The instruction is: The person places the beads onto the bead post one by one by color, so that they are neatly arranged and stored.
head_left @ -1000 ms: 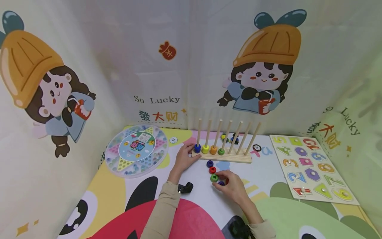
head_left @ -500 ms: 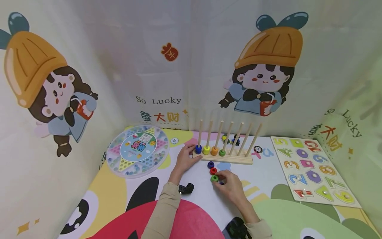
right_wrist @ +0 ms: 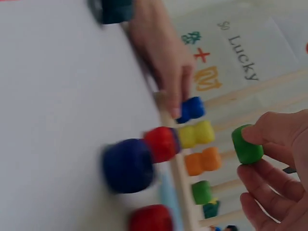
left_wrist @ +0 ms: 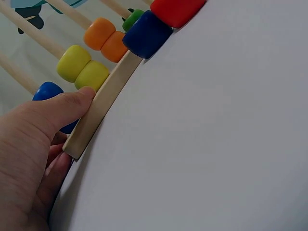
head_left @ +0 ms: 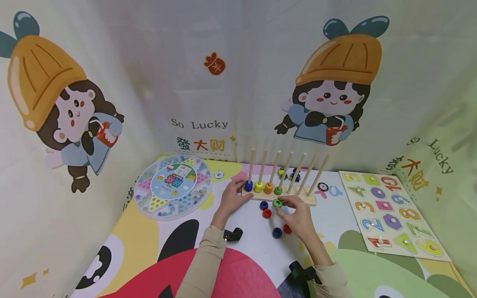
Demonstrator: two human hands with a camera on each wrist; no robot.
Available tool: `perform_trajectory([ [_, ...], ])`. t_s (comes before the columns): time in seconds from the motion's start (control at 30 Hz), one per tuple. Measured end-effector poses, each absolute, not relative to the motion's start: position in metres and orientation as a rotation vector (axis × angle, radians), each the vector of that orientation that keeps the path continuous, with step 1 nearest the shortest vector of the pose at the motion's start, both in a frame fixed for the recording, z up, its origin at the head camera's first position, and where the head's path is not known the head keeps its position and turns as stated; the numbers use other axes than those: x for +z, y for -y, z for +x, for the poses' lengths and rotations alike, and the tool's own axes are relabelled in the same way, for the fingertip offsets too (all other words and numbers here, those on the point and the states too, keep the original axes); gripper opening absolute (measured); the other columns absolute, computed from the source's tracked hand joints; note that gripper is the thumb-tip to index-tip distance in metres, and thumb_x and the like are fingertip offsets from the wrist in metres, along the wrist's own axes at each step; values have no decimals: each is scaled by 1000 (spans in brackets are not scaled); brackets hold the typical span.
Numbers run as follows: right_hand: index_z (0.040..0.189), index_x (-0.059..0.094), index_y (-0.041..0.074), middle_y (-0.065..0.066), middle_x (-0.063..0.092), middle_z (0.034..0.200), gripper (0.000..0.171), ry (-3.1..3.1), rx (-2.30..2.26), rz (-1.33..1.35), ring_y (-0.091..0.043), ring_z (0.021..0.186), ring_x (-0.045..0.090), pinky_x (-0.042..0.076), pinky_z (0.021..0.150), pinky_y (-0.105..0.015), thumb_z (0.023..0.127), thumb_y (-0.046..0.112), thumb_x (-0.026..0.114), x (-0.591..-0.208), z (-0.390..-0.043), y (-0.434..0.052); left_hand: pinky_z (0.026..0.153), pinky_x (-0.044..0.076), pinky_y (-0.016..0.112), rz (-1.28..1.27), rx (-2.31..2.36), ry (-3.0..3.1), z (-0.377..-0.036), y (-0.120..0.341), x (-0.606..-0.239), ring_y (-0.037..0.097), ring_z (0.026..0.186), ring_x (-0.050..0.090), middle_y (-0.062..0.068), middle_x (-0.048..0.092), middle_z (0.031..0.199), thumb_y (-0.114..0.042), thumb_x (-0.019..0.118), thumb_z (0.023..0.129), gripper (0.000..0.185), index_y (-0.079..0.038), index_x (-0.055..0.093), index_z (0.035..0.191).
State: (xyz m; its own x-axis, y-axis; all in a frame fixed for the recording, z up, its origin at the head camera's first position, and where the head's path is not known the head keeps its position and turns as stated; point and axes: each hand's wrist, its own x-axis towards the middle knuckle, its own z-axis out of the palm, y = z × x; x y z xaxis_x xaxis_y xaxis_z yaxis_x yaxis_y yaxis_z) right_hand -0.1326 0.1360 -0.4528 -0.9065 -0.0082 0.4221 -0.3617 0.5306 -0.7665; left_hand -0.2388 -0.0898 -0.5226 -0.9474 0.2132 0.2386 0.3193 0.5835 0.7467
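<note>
My left hand [head_left: 230, 200] grips the left end of a wooden peg rack [left_wrist: 103, 106], thumb along its front edge. Seven or so upright pegs, several in all, rise from the base. Two blue beads [right_wrist: 192, 109], two yellow beads [right_wrist: 196, 134] and two orange beads [right_wrist: 203, 161] sit on the first three pegs, then one green bead [right_wrist: 201, 192]. Between thumb and fingers, my right hand [head_left: 299, 217] pinches another green bead [right_wrist: 247, 145], raised just in front of the rack. Loose on the table lie dark blue beads [head_left: 277, 233] and red beads [head_left: 266, 213].
A round marble game board [head_left: 173, 186] lies at left, and a number puzzle board [head_left: 391, 215] at right. Small toy figures [head_left: 295, 174] stand behind the rack. One round chip [head_left: 323, 187] lies right of it, another chip [head_left: 218, 174] to its left.
My right hand has picked up the green bead from the row of loose beads and carried it up toward the rack, uncovering a dark blue and a red bead. My left hand stays put.
</note>
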Motion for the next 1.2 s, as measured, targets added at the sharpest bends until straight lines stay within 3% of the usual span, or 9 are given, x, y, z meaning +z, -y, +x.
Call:
perform_trajectory([
  [0.07, 100, 73, -3, -13, 70, 95, 30, 2348, 1290, 315, -30, 83, 69, 57, 77, -48, 72, -8, 80, -444, -137, -137, 99, 46, 40, -458, -1306, 2684, -238, 90, -523, 27, 119, 54, 11, 55, 137, -32, 79, 85, 64, 2, 58, 135],
  [0.3, 104, 73, -4, -16, 68, 99, 30, 2167, 1275, 278, -28, 85, 65, 53, 77, -16, 75, -6, 78, -406, -154, -139, 96, 48, 39, -457, -1286, 2694, -236, 93, -525, 26, 114, 56, 11, 56, 136, -33, 79, 84, 64, 2, 58, 134],
  [0.57, 107, 71, -6, -19, 68, 98, 28, 2092, 1211, 250, -26, 84, 64, 47, 76, -9, 80, -2, 77, -366, -171, -145, 97, 48, 40, -469, -1280, 2692, -234, 93, -525, 27, 116, 55, 12, 56, 135, -33, 79, 85, 64, 3, 59, 133],
  [0.77, 109, 71, -5, -20, 66, 101, 26, 2107, 1148, 193, -34, 88, 66, 48, 72, -15, 85, 4, 74, -347, -185, -145, 97, 48, 40, -465, -1266, 2694, -236, 92, -523, 26, 115, 55, 11, 56, 136, -33, 79, 85, 63, 2, 59, 134],
  [1.0, 106, 72, -7, -22, 67, 99, 25, 2179, 1024, 145, -35, 82, 66, 54, 69, -44, 84, 7, 75, -339, -194, -142, 96, 48, 41, -495, -1274, 2668, -235, 90, -520, 28, 114, 55, 13, 56, 135, -32, 79, 84, 64, 4, 59, 133],
  [1.2, 106, 72, -6, -24, 67, 102, 26, 2228, 962, 135, -39, 82, 66, 54, 70, -48, 85, 9, 74, -337, -195, -141, 99, 46, 42, -479, -1269, 2673, -237, 90, -519, 29, 118, 54, 13, 55, 136, -31, 79, 84, 63, 3, 59, 133],
])
